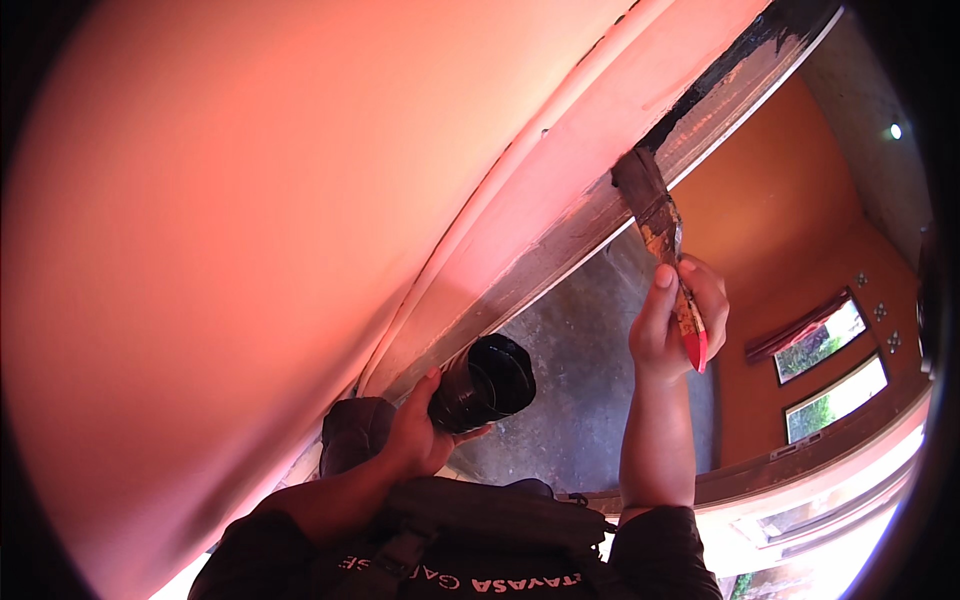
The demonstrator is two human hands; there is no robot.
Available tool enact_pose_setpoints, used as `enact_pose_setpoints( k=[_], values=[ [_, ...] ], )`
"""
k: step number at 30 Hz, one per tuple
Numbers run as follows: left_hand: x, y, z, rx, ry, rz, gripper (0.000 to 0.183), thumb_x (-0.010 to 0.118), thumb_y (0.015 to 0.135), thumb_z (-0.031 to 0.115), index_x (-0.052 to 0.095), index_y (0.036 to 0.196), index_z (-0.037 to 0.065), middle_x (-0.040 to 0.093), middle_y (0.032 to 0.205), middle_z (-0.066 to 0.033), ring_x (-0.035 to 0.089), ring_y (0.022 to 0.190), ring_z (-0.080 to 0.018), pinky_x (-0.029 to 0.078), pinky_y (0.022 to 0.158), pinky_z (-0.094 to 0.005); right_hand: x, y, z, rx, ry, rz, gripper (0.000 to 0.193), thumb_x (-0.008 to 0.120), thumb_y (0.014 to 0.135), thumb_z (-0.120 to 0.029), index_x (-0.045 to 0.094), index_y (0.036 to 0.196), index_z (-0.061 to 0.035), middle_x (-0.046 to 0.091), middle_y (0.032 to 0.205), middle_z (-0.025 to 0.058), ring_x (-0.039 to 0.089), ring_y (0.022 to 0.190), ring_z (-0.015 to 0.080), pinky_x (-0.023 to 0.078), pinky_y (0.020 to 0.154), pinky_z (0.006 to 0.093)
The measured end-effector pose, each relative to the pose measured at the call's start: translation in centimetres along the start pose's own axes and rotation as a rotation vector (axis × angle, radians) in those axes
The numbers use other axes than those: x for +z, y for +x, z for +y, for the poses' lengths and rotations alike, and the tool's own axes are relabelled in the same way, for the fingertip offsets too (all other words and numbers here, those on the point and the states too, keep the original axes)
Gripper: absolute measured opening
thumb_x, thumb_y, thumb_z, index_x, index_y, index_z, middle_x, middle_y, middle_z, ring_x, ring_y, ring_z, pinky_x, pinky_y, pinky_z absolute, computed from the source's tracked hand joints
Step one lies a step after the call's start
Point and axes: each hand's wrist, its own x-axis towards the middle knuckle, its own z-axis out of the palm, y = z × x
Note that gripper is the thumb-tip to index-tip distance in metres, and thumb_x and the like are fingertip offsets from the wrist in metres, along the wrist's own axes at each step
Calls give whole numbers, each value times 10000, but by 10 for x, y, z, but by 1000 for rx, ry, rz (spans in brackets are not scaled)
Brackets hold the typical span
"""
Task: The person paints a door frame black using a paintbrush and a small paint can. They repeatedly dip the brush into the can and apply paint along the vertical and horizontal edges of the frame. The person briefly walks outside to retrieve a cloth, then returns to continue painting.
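My right hand (680, 318) is closed around the handle of a paintbrush (660, 220) with a red handle end and paint-crusted ferrule. Its dark bristles touch the brown frame board (545, 232) at the lower end of a wet-looking black painted strip (705, 90). Lower and to the left, my left hand (418, 425) grips a black container (485, 382) by its side, with fingers wrapped round it. The container is tilted, its mouth facing right, and dark inside; how much paint it holds I cannot tell.
A large pink-orange wall (250, 220) fills the left, edged by a rounded moulding (500, 170) beside the board. Beyond lies a grey floor (575, 370) and an orange room wall (790, 190) with two windows (820, 345) and a red curtain (800, 325).
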Motion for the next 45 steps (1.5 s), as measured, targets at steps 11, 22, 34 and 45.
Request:
enact_pose_setpoints(
  k=[11,22,34,45],
  values=[
    [-4,1,-2,0,7,-28,480,428,1029,479,483,1392,170,586,1350,-71,566,1245,-287,422,1035,-569,1,-11,-1,23,26,-23,234,743,846,-26,585,1018,-17,677,896,192,662,719,240,524,645,300],
    [-7,2,-7,4,80,-3,568,372,1013,556,483,1401,156,583,1351,-73,556,1236,-267,392,1027,-588,1,-39,10,21,72,-8,270,752,855,-45,572,1056,-32,689,933,203,679,753,254,539,664,320],
    [1,-1,-8,8,92,35,534,382,1014,539,482,1391,175,576,1353,-65,553,1240,-265,401,1011,-600,-9,-37,20,-92,177,-28,298,656,954,-101,529,1217,-41,665,1022,213,677,815,246,557,723,332],
    [7,-2,-7,11,103,31,530,390,1016,523,484,1385,153,586,1337,-68,570,1219,-272,418,993,-604,-6,-52,21,160,224,1,251,678,924,-47,547,1132,1,673,1001,193,685,814,216,561,724,312]
  ],
)
